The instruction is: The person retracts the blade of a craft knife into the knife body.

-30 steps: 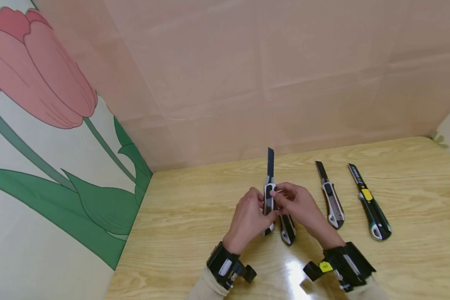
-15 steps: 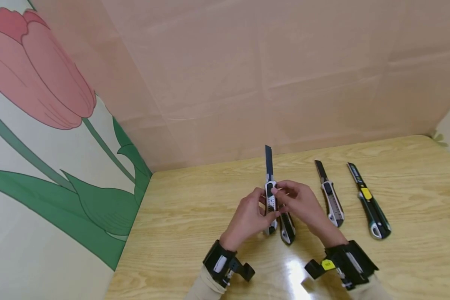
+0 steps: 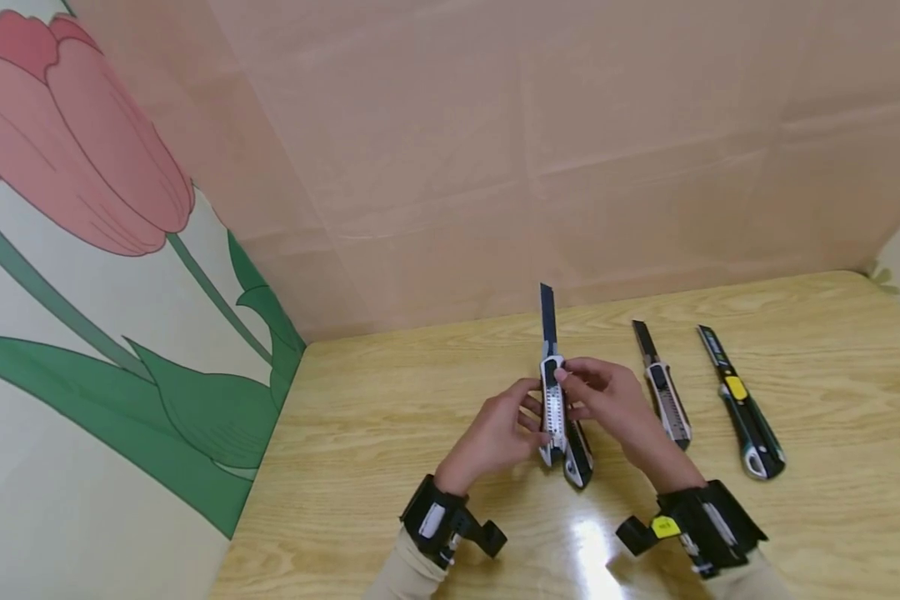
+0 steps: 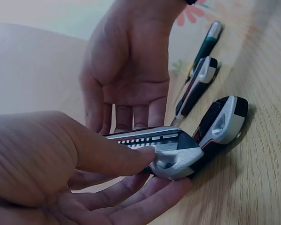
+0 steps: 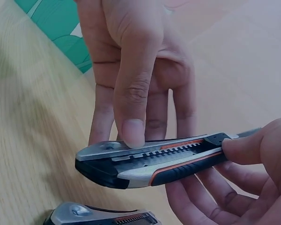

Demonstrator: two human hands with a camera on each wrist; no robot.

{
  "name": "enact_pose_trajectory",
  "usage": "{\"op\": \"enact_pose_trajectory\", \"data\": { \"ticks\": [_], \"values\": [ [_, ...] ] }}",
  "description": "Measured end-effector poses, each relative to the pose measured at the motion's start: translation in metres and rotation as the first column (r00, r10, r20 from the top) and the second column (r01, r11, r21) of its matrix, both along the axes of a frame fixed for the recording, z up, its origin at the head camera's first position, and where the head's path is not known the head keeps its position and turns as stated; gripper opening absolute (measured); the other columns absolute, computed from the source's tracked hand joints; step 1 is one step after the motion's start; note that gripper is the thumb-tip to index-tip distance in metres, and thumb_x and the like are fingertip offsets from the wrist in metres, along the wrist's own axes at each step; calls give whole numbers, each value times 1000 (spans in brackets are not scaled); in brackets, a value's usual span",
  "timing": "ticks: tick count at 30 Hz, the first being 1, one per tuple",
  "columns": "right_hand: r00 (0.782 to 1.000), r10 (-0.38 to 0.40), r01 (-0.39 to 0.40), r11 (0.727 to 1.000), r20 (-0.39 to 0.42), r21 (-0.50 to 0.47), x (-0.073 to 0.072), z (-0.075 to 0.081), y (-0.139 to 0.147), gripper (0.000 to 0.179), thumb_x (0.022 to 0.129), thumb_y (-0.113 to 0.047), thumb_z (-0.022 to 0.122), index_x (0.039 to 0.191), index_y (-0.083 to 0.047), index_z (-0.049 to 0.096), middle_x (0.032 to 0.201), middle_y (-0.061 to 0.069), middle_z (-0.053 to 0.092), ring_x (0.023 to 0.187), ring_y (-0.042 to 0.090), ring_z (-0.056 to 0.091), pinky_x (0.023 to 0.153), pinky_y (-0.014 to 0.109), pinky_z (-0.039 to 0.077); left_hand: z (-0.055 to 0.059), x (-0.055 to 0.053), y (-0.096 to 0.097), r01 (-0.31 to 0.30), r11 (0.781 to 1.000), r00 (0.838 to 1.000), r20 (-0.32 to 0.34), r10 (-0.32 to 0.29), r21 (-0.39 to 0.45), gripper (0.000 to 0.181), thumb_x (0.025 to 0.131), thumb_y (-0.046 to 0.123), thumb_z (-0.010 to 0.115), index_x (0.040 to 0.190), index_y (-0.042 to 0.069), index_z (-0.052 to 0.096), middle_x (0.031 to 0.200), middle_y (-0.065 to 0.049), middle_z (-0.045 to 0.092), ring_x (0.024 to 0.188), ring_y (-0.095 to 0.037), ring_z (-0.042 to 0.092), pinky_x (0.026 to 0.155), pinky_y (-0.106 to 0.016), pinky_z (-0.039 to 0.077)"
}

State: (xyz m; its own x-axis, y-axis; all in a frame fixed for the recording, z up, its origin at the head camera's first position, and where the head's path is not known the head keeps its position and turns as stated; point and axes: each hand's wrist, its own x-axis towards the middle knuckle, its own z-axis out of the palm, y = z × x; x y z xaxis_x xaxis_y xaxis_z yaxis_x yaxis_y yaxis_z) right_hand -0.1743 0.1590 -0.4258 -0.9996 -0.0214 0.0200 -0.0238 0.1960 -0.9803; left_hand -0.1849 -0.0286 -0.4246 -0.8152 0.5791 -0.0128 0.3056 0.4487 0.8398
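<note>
A silver-and-black box cutter [image 3: 552,408] is held above the table in both hands, its long dark blade [image 3: 548,321] extended and pointing away. My left hand [image 3: 495,433] holds the rear of the handle, thumb on top and fingers beneath, as the left wrist view shows. Near the blade end, my right hand [image 3: 615,408] pinches the handle, its thumb against the black slider [image 5: 218,139]. Another box cutter [image 3: 579,462] lies on the table just right of and below the held one, its front part hidden by the hands and the held cutter.
To the right on the wooden table [image 3: 390,400] lie a silver-and-black box cutter [image 3: 669,404] with its blade out and a dark green box cutter [image 3: 750,421] with a yellow slider. A pinkish covered wall [image 3: 450,167] rises behind the table's back edge.
The held box cutter has shifted slightly right and up. My left thumb, earlier reaching across toward the right fingers, now sits lower on the handle. The other box cutters have stayed put.
</note>
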Motion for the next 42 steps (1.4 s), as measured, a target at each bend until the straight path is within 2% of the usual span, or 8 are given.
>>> {"op": "enact_pose_trajectory", "data": {
  "ticks": [6, 12, 18, 20, 25, 32, 42],
  "values": [
    [999, -7, 9, 998, 34, -65, 1, 5, 6, 54, 97, -40, 56, 132, 1, 52, 120, 23, 57, 97, 25, 63, 80, 42, 57, -2, -1, -1, -27, 999, 1000, -2, 27, 38, 39, 86, 7, 72, 122, 10, 57, 100, -3, 66, 84, -10, 64, 67, -20, 54],
    [999, -30, 33, 996, 36, -86, 0, 6, 12, 57, 96, -43, 56, 133, 0, 52, 122, 21, 59, 97, 20, 65, 81, 42, 56, -3, 0, -1, -16, 998, 1000, -12, 17, 62, 19, 87, 14, 71, 105, 8, 67, 93, -2, 69, 77, -14, 67, 59, -20, 54],
    [998, -38, 41, 995, 40, -94, -1, 6, 13, 58, 96, -44, 56, 134, 0, 52, 125, 21, 58, 98, 19, 65, 80, 37, 57, -5, 2, 2, -28, 988, 992, 129, 8, 151, 15, 89, 8, 69, 103, 3, 66, 87, -8, 69, 74, -24, 70, 64, -37, 59],
    [999, -37, 40, 995, 38, -91, 0, 6, 13, 58, 96, -43, 56, 134, 0, 51, 126, 21, 57, 99, 19, 65, 80, 36, 57, -6, 2, 3, -37, 986, 988, 151, 12, 162, 14, 89, 8, 69, 103, 3, 66, 87, -8, 69, 73, -25, 70, 65, -40, 59],
    [999, -34, 37, 996, 32, -82, 0, 7, 14, 58, 96, -45, 56, 135, -2, 51, 127, 20, 57, 101, 21, 64, 80, 35, 57, -8, 1, 4, -42, 986, 991, 128, 21, 161, 16, 89, 9, 70, 103, 4, 67, 88, -6, 69, 73, -21, 69, 65, -41, 59],
    [999, -30, 33, 996, 29, -80, 0, 8, 15, 59, 96, -45, 56, 136, -2, 50, 127, 20, 57, 102, 23, 63, 81, 36, 56, -10, -1, 5, -53, 990, 997, 64, 45, 129, 17, 88, 11, 71, 104, 8, 67, 90, 1, 67, 77, -10, 66, 65, -26, 57],
    [998, -36, 40, 997, 47, -71, 1, 10, 15, 61, 95, -47, 55, 136, -3, 50, 127, 20, 57, 102, 22, 62, 82, 37, 56, -9, 0, 6, -76, 988, 995, 81, 65, 137, 17, 87, 13, 72, 103, 10, 68, 90, 2, 68, 78, -10, 65, 63, -22, 54]
  ]
}}
